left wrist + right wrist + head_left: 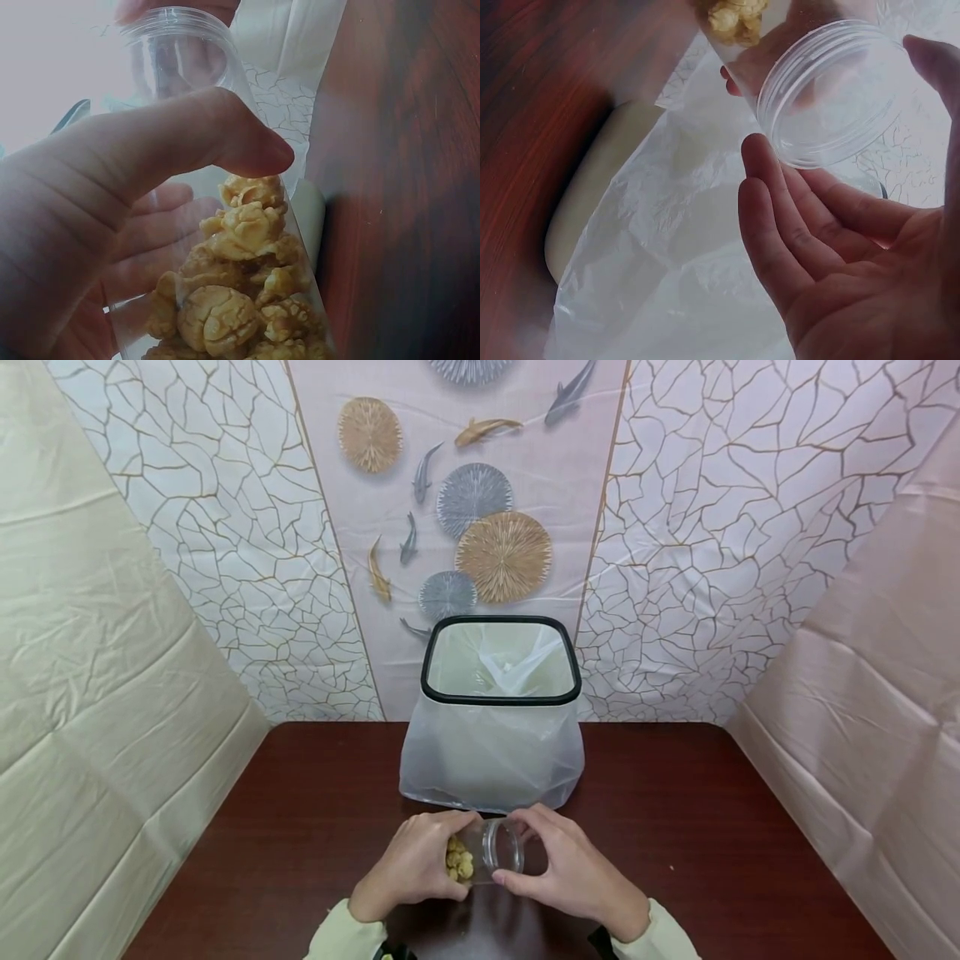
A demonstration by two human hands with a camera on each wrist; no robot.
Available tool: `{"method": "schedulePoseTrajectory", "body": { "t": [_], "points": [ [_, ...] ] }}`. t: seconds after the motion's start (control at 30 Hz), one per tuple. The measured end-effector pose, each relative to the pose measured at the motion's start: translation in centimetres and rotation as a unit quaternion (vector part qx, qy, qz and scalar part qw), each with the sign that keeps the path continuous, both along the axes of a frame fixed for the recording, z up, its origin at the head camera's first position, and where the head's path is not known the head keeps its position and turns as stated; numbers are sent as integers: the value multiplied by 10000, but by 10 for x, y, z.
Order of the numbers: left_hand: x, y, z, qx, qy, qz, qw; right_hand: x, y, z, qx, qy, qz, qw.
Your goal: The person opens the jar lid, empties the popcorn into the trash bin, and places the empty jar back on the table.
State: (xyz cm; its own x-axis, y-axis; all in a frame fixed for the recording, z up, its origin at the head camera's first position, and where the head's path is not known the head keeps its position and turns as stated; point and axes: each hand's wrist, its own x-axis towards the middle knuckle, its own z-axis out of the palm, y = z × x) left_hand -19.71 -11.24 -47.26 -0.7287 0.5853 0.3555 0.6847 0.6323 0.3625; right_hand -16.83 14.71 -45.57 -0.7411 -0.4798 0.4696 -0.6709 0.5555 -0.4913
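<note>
A clear plastic jar with a threaded, uncovered mouth lies tilted on its side above the table, its mouth toward the right. Caramel-coloured popcorn is heaped in its bottom end. My left hand grips the jar's body near the bottom, thumb across the near side. At the mouth end, my right hand holds the rim between thumb and fingertips. In the right wrist view, the fingertips meet the rim's lower edge and the palm is exposed.
Just beyond the hands stands a pale bin with a black rim ring and a translucent bag liner draped over its outside. The dark red-brown table meets a patterned wall cloth behind; beige cloth hangs on both sides.
</note>
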Motion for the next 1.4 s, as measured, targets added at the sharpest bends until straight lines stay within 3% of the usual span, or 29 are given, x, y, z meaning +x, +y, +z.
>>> {"method": "schedulePoseTrajectory", "body": {
  "t": [0.27, 0.53, 0.7, 0.9, 1.07, 1.4],
  "points": [
    [-2, -1, -3, 55, -22, 60, 10000, -3, -1, 4, 71, 472, 359, 9982],
    [2, -5, -1, 335, -201, 22, 9992, -4, 3, 22, 334, 829, 873, 9922],
    [4, -11, 4, 365, -195, 37, 9991, -4, 9, 36, 527, 941, 890, 9902],
    [8, -23, 8, 421, -314, 65, 9986, -3, 26, 46, 992, 891, 550, 9895],
    [13, -36, 8, 504, -419, 84, 9978, -1, 48, 37, 1383, 692, 228, 9877],
    [19, -56, 4, 566, -300, 333, 9974, 0, 78, -1, 1554, 492, 117, 9866]
  ]
}}
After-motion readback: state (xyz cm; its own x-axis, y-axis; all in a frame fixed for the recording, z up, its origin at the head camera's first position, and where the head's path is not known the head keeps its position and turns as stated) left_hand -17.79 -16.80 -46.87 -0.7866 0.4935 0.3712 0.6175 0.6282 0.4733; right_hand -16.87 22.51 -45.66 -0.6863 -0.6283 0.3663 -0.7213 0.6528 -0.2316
